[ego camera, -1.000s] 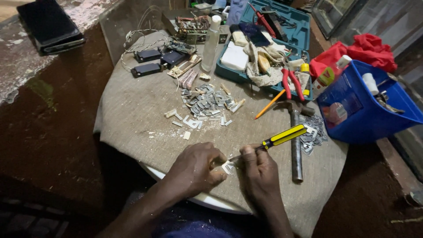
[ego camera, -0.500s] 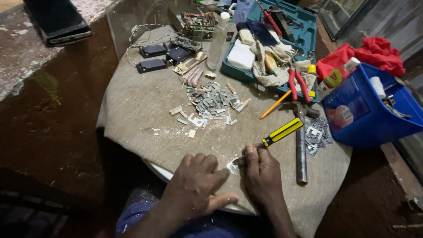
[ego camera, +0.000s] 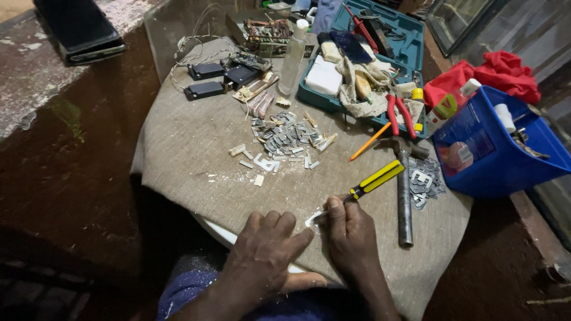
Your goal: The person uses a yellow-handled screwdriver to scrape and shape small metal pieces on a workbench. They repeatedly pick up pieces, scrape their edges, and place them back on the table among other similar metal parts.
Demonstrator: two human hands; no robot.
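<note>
My right hand (ego camera: 351, 238) grips a yellow-and-black handled screwdriver (ego camera: 373, 180) by its shaft, the handle pointing up and right. Its tip presses on a small pale metal piece (ego camera: 313, 219) at the near edge of the cloth-covered round table (ego camera: 190, 148). My left hand (ego camera: 264, 252) lies flat on the table just left of that piece, fingers spread, one fingertip against it. A heap of small grey metal plates (ego camera: 285, 137) lies in the table's middle.
A hammer (ego camera: 404, 196) lies right of my hands, beside more plates (ego camera: 423, 181). A blue bin (ego camera: 493, 154) stands at the right, a teal tool case (ego camera: 369, 53) behind. Red pliers (ego camera: 397, 113), an orange pencil (ego camera: 370, 141), a clear bottle (ego camera: 292, 59) and black boxes (ego camera: 205, 80) lie further back.
My left hand has opened out from a curled grip on the piece to lying flat and spread on the cloth. The right hand and screwdriver have stayed in place.
</note>
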